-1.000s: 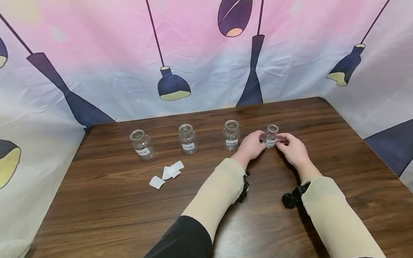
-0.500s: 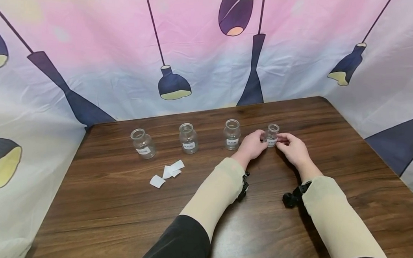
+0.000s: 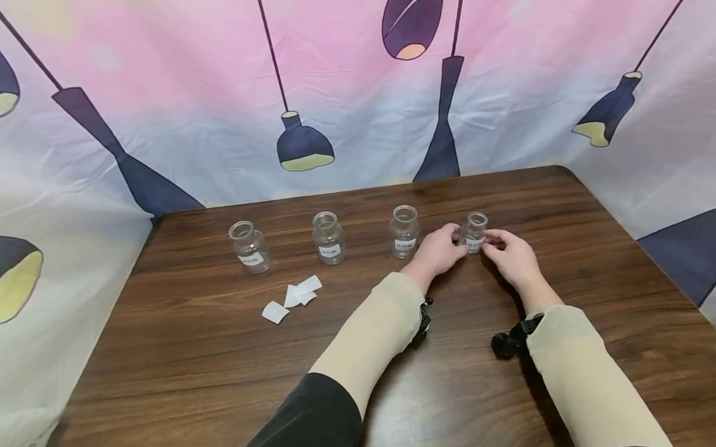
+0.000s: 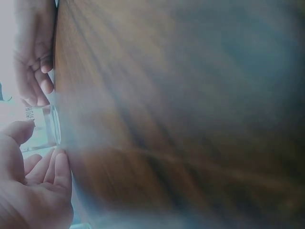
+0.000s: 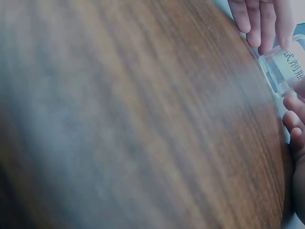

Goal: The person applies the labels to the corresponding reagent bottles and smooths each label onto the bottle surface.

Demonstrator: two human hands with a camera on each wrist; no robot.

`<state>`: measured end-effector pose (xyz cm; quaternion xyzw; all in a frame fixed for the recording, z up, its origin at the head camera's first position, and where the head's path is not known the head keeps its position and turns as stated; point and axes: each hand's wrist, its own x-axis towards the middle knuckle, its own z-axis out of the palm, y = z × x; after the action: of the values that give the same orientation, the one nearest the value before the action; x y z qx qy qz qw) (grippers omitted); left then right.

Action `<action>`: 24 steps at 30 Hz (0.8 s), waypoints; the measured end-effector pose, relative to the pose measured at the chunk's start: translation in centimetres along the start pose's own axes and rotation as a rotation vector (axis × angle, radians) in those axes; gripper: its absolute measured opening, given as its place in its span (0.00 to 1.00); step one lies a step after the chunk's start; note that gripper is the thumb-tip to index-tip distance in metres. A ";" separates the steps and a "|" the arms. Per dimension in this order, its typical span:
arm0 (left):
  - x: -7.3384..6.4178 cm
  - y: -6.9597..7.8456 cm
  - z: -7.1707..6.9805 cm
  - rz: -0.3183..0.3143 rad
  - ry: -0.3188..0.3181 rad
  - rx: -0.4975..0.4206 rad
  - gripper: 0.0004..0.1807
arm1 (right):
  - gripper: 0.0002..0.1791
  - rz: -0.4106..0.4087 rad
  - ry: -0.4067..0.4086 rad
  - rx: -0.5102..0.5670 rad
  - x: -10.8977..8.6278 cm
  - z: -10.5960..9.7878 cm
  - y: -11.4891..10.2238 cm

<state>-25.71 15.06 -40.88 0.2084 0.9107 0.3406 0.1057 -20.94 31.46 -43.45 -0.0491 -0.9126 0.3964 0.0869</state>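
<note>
A small clear glass reagent bottle [image 3: 476,225] with a wide open mouth and a white printed label stands upright at the right end of a row. My left hand [image 3: 437,253] holds it from its left side, with the thumb at the label in the left wrist view. From the other side my right hand [image 3: 516,260] holds it too, thumb and curled fingers at its wall. In the right wrist view the printed characters on the bottle [image 5: 282,64] face the camera. Fingers hide part of its lower sides.
Three more labelled glass bottles stand left of it: one close to my left hand [image 3: 404,228], a middle bottle [image 3: 329,235] and a leftmost bottle [image 3: 250,248]. Several white paper pieces [image 3: 275,312] lie before them on the brown wooden table [image 3: 201,364]. A printed cloth [image 3: 364,128] hangs behind.
The head view has shifted slightly, so the whole scene sits a little higher and further right. Both hands stay at the same bottle, with hardly any movement.
</note>
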 end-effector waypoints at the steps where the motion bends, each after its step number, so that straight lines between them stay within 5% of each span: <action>1: -0.1 0.0 0.0 0.004 -0.003 -0.009 0.27 | 0.22 -0.002 -0.001 -0.001 0.0 0.0 0.0; 24: -1.7 -0.7 -0.7 0.075 -0.064 -0.074 0.30 | 0.27 -0.014 -0.049 -0.007 0.0 -0.1 -0.1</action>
<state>-24.65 13.38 -40.72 0.2490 0.8852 0.3711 0.1294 -20.88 31.49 -43.29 -0.0332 -0.9161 0.3938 0.0673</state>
